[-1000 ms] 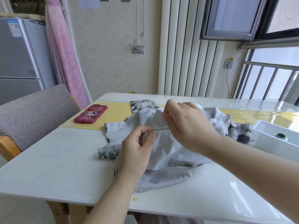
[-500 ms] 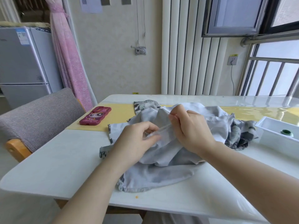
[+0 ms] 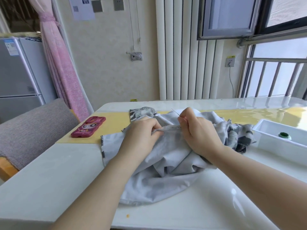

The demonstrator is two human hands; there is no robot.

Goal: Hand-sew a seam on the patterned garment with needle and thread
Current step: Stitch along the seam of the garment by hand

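Garment: the soft grey-and-white patterned cloth garment (image 3: 166, 171) lies bunched on the glossy white table (image 3: 49, 180), under and between my 2 hands.
Left hand: my left hand (image 3: 141, 131) pinches a raised fold of the cloth, fingers curled.
Right hand: my right hand (image 3: 199, 133) pinches the thin steel needle (image 3: 174, 111) just beside that fold; its free end slants up and away.
Thread: too fine to make out.
Progress: I judge I am mid-seam. Finished stitches cannot be read, so more stitching and the tying-off seem left.
Supplies: the green thread spool (image 3: 284, 135) sits in the white plastic tray (image 3: 274, 145).
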